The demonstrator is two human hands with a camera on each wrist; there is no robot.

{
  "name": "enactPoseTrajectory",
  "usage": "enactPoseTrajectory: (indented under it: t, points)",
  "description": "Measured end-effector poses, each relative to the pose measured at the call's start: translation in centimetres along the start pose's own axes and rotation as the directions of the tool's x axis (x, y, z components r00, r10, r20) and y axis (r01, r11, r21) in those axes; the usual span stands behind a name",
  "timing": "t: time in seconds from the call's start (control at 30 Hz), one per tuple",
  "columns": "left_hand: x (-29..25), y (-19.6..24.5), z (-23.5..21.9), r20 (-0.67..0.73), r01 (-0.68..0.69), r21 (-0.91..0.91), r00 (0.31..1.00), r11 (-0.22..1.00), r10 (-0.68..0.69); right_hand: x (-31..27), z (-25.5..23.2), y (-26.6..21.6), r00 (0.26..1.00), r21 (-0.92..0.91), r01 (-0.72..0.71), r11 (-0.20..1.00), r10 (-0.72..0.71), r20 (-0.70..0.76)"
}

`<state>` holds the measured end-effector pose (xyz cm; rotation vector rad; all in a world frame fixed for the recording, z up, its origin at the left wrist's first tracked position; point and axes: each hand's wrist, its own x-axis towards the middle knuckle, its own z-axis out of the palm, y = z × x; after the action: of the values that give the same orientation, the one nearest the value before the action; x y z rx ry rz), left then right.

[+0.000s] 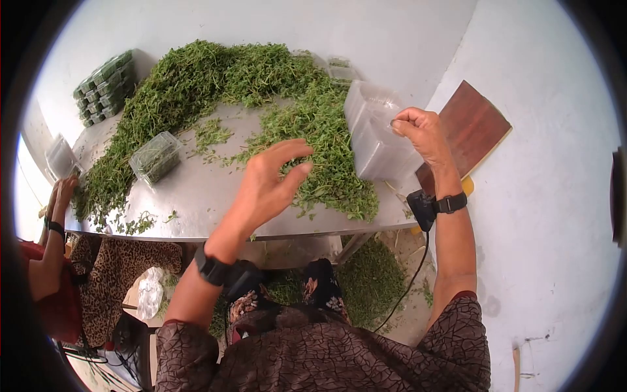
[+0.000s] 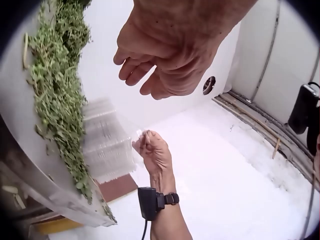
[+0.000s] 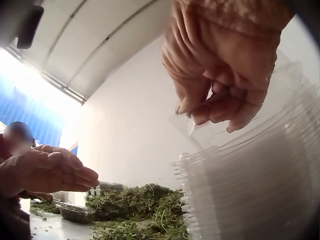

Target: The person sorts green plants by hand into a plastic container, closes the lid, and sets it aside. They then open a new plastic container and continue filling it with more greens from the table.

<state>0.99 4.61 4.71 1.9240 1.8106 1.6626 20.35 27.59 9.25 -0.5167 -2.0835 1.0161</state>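
My right hand is at the upper edge of a nested stack of clear plastic containers on the table's right side. Thumb and fingertips pinch the thin edge of a clear plastic container, seen in the right wrist view over the stack; most of its shape is hard to make out. My left hand hangs above the heap of leafy green stems, fingers loosely bent and thumb apart, holding nothing. In the left wrist view its palm and fingertips show well away from the stack.
A container of greens sits left of centre on the metal table. Filled packs are stacked at the back left. Another person's hand is by the left edge. A red-brown board leans against the right wall.
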Motion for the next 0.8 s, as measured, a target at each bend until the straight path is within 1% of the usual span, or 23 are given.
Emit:
enactPoseTrajectory:
  t: [0.03,0.07,0.1,0.13,0.2,0.23,0.3,0.33,0.37,0.43,0.47,0.53,0.6,0.67,0.73,0.8]
  points:
    - [0.7,0.2,0.8,-0.001,-0.001,0.001,1.000,1.000,0.001,0.0,0.1,0.0,1.000,0.000,0.002,1.000,-0.002,0.001]
    - [1.5,0.3,1.6,0.093,0.118,-0.122,0.990,0.986,-0.107,-0.1,0.3,-0.1,1.000,0.017,0.002,1.000,-0.002,-0.007]
    - [2.2,0.4,2.4,0.198,0.242,-0.232,0.960,0.942,-0.197,-0.1,0.3,-0.1,1.000,0.033,0.002,0.999,-0.001,-0.015]
    - [3.0,0.6,3.2,0.198,0.240,-0.233,0.961,0.942,-0.196,-0.2,0.3,-0.1,1.000,0.031,0.003,1.000,-0.002,-0.016]
    - [4.5,0.9,4.7,0.221,0.218,-0.337,0.964,0.916,-0.148,-0.2,0.4,0.0,1.000,0.088,0.000,0.996,0.003,-0.028]
    - [5.2,0.7,5.7,0.219,0.217,-0.339,0.964,0.915,-0.148,-0.3,0.5,0.0,1.000,0.086,0.001,0.996,0.002,-0.027]
    - [6.6,0.5,7.3,0.189,0.218,-0.497,0.972,0.840,-0.140,-0.4,0.6,-0.2,0.999,0.076,0.014,0.997,-0.011,-0.046]
    - [7.1,0.7,7.9,0.275,0.340,-0.621,0.938,0.706,-0.210,-0.4,0.6,-0.2,0.999,0.072,0.017,0.997,-0.013,-0.048]
    - [7.3,1.0,8.7,0.276,0.339,-0.623,0.939,0.705,-0.207,-0.5,0.8,-0.3,0.999,0.089,0.009,0.996,-0.005,-0.053]
    - [7.7,1.3,10.3,0.303,0.427,-0.707,0.903,0.564,-0.304,-0.6,0.8,-0.2,0.998,0.105,0.000,0.994,0.006,-0.057]
    - [7.9,1.4,11.1,0.284,0.432,-0.726,0.897,0.536,-0.338,-0.6,0.8,-0.2,0.999,0.082,-0.006,0.997,0.010,-0.053]
    - [8.4,1.6,12.2,0.269,0.429,-0.742,0.895,0.515,-0.357,-0.7,1.0,-0.2,0.999,0.060,-0.013,0.998,0.016,-0.047]
    - [8.7,1.9,12.9,0.257,0.427,-0.757,0.890,0.494,-0.375,-0.8,1.0,-0.2,0.999,0.112,-0.017,0.994,0.022,-0.039]
    - [8.7,2.3,13.0,0.216,0.443,-0.782,0.852,0.437,-0.477,-0.8,1.0,-0.1,0.999,0.137,-0.016,0.990,0.022,-0.039]
    - [8.9,2.1,13.1,0.221,0.441,-0.782,0.857,0.441,-0.465,-0.8,0.9,0.0,0.999,0.163,-0.014,0.987,0.021,-0.039]
    - [8.9,2.0,13.2,0.227,0.440,-0.781,0.862,0.444,-0.454,-0.9,0.8,0.0,0.999,0.130,-0.019,0.991,0.024,-0.034]
